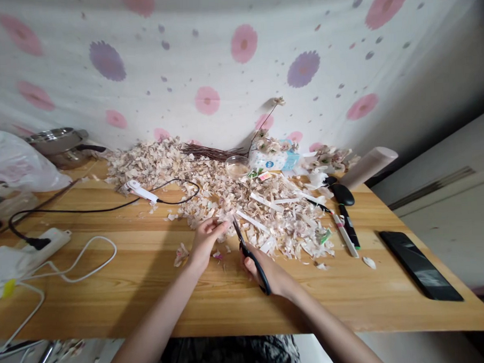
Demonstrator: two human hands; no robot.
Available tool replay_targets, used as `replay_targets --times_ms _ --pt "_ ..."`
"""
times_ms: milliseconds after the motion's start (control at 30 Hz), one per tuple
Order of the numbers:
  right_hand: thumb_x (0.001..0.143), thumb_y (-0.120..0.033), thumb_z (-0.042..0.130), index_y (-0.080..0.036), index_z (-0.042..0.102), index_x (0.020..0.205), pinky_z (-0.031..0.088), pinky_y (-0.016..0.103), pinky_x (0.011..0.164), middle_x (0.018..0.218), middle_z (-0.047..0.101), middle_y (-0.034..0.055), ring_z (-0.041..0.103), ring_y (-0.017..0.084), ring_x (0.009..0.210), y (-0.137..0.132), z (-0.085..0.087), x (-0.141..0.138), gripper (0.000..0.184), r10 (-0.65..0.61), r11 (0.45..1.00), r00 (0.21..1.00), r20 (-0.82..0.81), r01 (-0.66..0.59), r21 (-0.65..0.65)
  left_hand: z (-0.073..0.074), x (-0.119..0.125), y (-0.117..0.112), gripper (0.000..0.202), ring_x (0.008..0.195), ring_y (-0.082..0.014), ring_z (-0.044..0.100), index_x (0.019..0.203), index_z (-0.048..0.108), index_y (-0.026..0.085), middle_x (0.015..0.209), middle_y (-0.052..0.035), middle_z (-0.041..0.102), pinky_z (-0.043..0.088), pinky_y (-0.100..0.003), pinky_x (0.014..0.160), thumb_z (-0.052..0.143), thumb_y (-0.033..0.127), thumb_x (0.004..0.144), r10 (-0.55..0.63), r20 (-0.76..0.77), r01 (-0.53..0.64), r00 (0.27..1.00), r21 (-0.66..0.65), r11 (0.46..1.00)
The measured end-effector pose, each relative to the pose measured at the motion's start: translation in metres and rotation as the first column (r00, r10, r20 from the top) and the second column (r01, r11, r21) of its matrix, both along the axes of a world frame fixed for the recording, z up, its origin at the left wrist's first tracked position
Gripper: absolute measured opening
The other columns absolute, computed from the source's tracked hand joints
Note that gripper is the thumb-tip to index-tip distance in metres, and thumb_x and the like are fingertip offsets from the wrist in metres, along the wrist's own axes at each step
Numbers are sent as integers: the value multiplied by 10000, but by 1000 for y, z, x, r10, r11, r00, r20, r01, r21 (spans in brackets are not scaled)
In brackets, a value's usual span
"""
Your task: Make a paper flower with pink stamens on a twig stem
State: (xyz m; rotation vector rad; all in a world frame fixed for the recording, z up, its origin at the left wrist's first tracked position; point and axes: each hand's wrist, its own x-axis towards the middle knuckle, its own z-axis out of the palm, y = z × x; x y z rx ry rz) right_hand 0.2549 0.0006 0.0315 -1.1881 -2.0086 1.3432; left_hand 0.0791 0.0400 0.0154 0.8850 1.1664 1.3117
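Observation:
My right hand [266, 274] grips black-handled scissors [250, 256], with the steel blades pointing up and to the left. My left hand [205, 242] pinches a small pale scrap [224, 222] right by the blade tips. Just beyond both hands lies a wide heap of pale, pinkish-cream petal-like scraps [226, 190], mixed with white strips [252, 220]. A loose scrap [181, 254] rests on the wooden table [151, 308] left of my left hand. I cannot make out the exact shape of the pinched piece.
Past the heap stand a glass bowl [237, 166], a tissue pack [273, 160] and dried twigs [212, 152]. A black phone [420, 264] and pens [346, 233] lie on the right. A power strip [40, 246], cables, a steel pot [56, 148] and a plastic bag [16, 162] lie on the left.

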Motion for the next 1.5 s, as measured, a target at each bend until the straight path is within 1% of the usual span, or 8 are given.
replay_targets --times_ms 133,300,533,867,1167,1267,1367,1500 --pt "818 -779 234 -193 405 815 373 295 563 672 461 13 418 158 590 0 1 2 610 15 1000 999 28 -16 14 -1 0 -1 147 844 -163 618 925 607 112 926 -38 630 527 -353 765 598 250 875 -61 -20 61 998 -3 998" --pt "800 -799 235 -194 394 780 370 277 530 660 455 11 424 152 578 4 -6 2 626 -7 1000 1000 20 6 25 -4 -1 -2 141 818 -157 618 903 608 110 906 -32 631 528 -343 750 604 248 870 -132 -38 131 991 -6 991" --pt "806 -786 273 -192 399 761 345 240 478 631 435 -5 420 130 543 8 -13 2 608 -26 999 1000 0 26 38 -6 -3 -1 158 856 -168 618 949 606 114 952 -43 629 526 -360 774 600 252 873 -142 -40 142 989 -11 990" --pt "780 -797 321 -191 416 692 303 224 459 564 436 -16 401 117 516 11 -4 4 620 -35 999 999 1 35 26 -6 -3 3 180 875 -173 617 980 602 116 984 -53 627 527 -366 779 586 267 883 -116 -23 116 993 -29 993" --pt "768 -804 341 -188 428 667 295 229 450 530 452 -10 412 124 491 10 4 4 630 -26 1000 999 38 26 -1 2 -4 3 158 743 -133 614 911 604 110 863 -24 627 534 -308 691 583 266 887 -128 17 129 992 -52 990" --pt "764 -812 324 -188 422 674 305 233 444 544 448 -9 425 126 484 10 3 4 637 -8 1000 999 43 8 -6 3 -5 3 154 740 -132 611 920 601 110 866 -24 623 534 -303 682 583 259 887 -131 40 134 991 -63 989" --pt "795 -794 290 -189 417 729 327 238 447 589 454 -10 446 127 483 8 4 6 621 30 999 999 42 -30 -11 1 -4 4 175 802 -150 617 982 594 115 940 -43 622 538 -325 713 578 263 890 -141 81 147 987 -77 986" --pt "816 -790 178 -200 397 751 390 279 527 616 479 1 469 147 531 4 11 9 633 107 994 994 31 -107 6 -6 -3 7 218 835 -161 619 1045 583 124 1000 -59 618 543 -337 724 562 285 900 -200 122 211 972 -95 973"
